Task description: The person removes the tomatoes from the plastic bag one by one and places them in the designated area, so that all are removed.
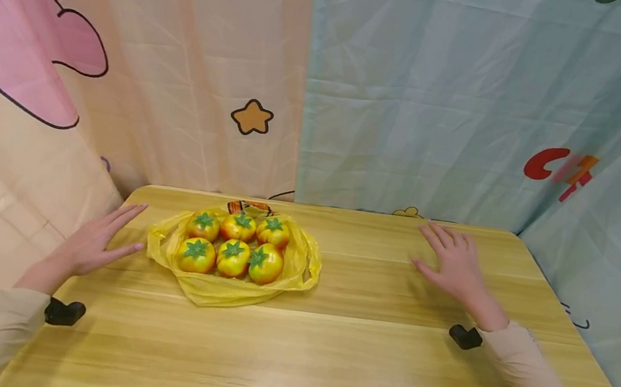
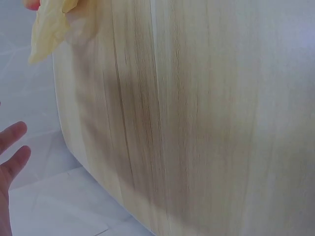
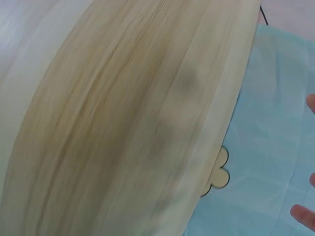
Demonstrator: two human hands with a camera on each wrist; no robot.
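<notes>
A thin yellow plastic bag (image 1: 223, 292) lies spread on the table, left of the middle. Several yellow-red tomatoes (image 1: 232, 258) with green leafy tops sit on it in two rows. My left hand (image 1: 96, 242) hovers by the table's left edge, fingers straight, just left of the bag and apart from it. To the right, my right hand (image 1: 453, 263) is held over the far part of the table with its fingers spread and nothing in it. Only fingertips (image 3: 302, 216) of that hand show in the right wrist view. The left wrist view catches a corner of the bag (image 2: 49, 32).
The wooden table (image 1: 320, 369) has rounded far corners. Behind it hangs a printed curtain (image 1: 420, 103), peach on the left and blue-green on the right. A black wrist mount (image 1: 65, 313) sits on the left wrist, another black mount (image 1: 465, 337) on the right.
</notes>
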